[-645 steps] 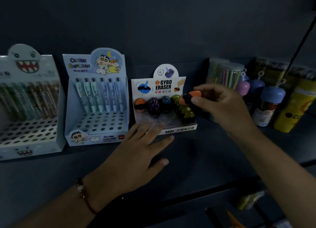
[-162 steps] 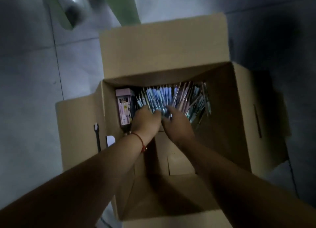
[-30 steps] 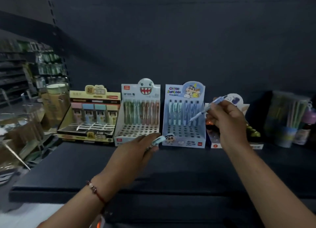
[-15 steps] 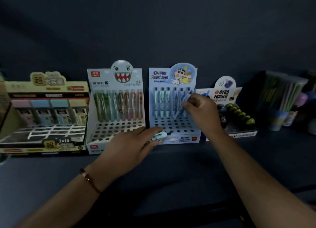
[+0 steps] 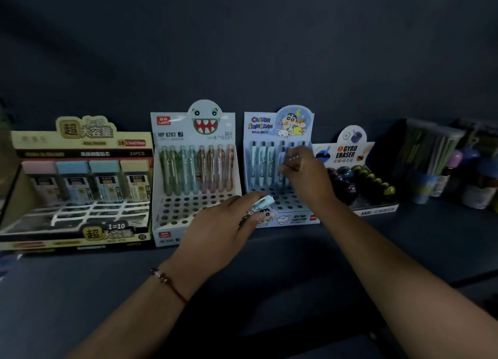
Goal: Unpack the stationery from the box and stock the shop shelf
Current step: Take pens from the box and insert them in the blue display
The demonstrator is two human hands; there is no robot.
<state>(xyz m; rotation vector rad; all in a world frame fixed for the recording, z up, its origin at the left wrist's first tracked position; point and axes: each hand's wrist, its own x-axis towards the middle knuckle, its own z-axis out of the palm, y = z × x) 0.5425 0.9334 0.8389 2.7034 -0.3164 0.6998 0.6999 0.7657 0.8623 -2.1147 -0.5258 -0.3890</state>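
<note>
From my head view I see my right hand (image 5: 304, 174) at the centre right of the frame, up against the back row of the Crayon Shinchan pen display (image 5: 279, 167). Its fingers (image 5: 287, 167) are curled and pinch a pale blue pen (image 5: 283, 156); the pen's long axis runs nearly upright, like the pens already standing in that row, though which end is down I cannot tell. My left hand (image 5: 229, 221) sits lower, at the frame's centre, just in front of the same display. Its thumb and fingers grip a bundle of pale blue pens (image 5: 262, 203) whose long axis lies almost level, the dark tips pointing right and slightly up over the holes of the display's base. Left of this display stands the shark-faced MP 8283 pencil display (image 5: 195, 170), then a yellow lead-refill box (image 5: 80, 180) at the far left. The Gyro Eraser tray (image 5: 358, 180) stands to the right, all on the dark shelf (image 5: 404, 240).
</note>
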